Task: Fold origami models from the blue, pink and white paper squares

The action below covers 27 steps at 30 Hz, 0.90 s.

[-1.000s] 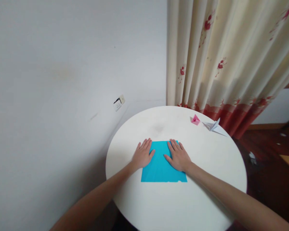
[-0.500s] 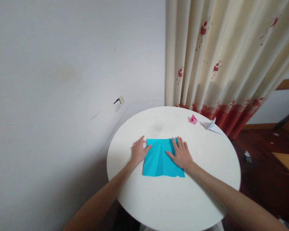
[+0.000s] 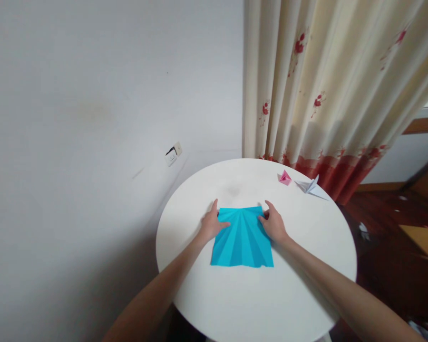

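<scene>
A sheet of blue paper [image 3: 241, 242] lies on the round white table [image 3: 249, 304], with creases fanning out from the middle of its far edge. My left hand [image 3: 211, 224] grips the sheet's left edge near the far corner, thumb on top and the other fingers at or under the edge. At the opposite side, my right hand [image 3: 274, 225] pinches the right edge near the far corner, its index finger raised. The near edge is slightly ragged at the right.
Toward the table's far right sit a small pink folded paper piece [image 3: 285, 178] and a white folded paper crane [image 3: 311, 186]. A wall with a socket [image 3: 171, 156] rises on the left. Behind the table hangs a flowered curtain [image 3: 288, 85].
My right hand has moved from lying flat on the paper to holding its right edge. The left thumb reaches further over the sheet, and the creases stand out more.
</scene>
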Each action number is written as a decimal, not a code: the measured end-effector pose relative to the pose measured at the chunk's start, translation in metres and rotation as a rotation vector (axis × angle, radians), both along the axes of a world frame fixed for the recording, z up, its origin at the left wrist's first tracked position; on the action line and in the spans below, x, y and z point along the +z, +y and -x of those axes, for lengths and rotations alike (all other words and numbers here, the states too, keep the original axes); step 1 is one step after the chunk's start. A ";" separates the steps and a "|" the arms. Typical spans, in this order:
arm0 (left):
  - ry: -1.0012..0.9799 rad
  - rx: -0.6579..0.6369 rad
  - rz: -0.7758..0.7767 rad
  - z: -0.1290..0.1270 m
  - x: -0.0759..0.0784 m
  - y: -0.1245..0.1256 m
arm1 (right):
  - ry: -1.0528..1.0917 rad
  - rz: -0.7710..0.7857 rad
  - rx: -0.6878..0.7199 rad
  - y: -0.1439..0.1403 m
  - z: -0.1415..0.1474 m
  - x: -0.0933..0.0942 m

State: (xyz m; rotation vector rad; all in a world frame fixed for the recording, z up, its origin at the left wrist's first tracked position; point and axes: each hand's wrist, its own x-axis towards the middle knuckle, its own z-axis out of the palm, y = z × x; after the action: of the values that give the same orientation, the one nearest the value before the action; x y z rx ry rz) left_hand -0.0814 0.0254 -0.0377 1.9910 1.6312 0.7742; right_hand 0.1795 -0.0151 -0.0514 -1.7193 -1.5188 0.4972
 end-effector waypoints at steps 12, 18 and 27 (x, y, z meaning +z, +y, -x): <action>-0.551 0.084 -0.030 -0.011 0.012 0.001 | 0.529 -0.087 -0.113 0.016 0.016 -0.003; -0.499 0.207 -0.101 -0.010 0.007 0.001 | 0.565 -0.162 -0.093 0.006 0.030 0.014; -0.447 -0.043 -0.117 0.000 0.016 -0.006 | 0.389 -0.290 0.087 0.005 0.022 0.008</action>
State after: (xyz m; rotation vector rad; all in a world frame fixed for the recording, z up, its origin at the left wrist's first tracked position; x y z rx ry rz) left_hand -0.0809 0.0196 -0.0216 1.7547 1.3025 1.2195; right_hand 0.1576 -0.0097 -0.0436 -1.2541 -1.3126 0.5858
